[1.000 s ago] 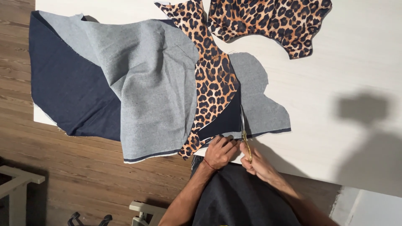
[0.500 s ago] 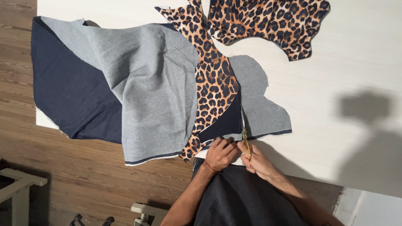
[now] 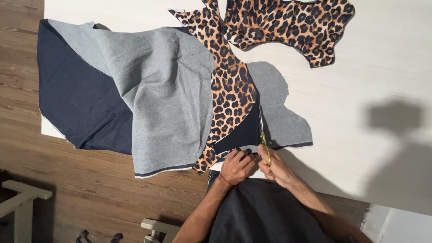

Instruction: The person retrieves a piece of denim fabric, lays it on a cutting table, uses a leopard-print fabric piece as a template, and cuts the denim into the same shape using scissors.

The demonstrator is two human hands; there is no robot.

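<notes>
Head view shows our right hand [image 3: 275, 167] closed around the gold handles of a pair of steel-bladed scissors [image 3: 262, 135], blades pointing away from us along the edge of the leopard-print fabric pattern piece [image 3: 229, 90]. Our left hand [image 3: 237, 165] lies flat with fingers pressed on the dark navy denim cloth [image 3: 85, 103] just beside the handles.

We judge the risks thus: the left fingers sit close to the blades and could be nicked; the pattern piece looks unpinned and may slide, spoiling the cut line; the denim's large fold hanging off the desk's left edge could drag the layers sideways.

A second leopard-print piece [image 3: 292, 24] lies well apart, at the far side of the white desk [image 3: 360, 81]. Beneath is a brown wooden plank floor [image 3: 67, 180], with pale furniture legs [image 3: 22, 198] at lower left.
</notes>
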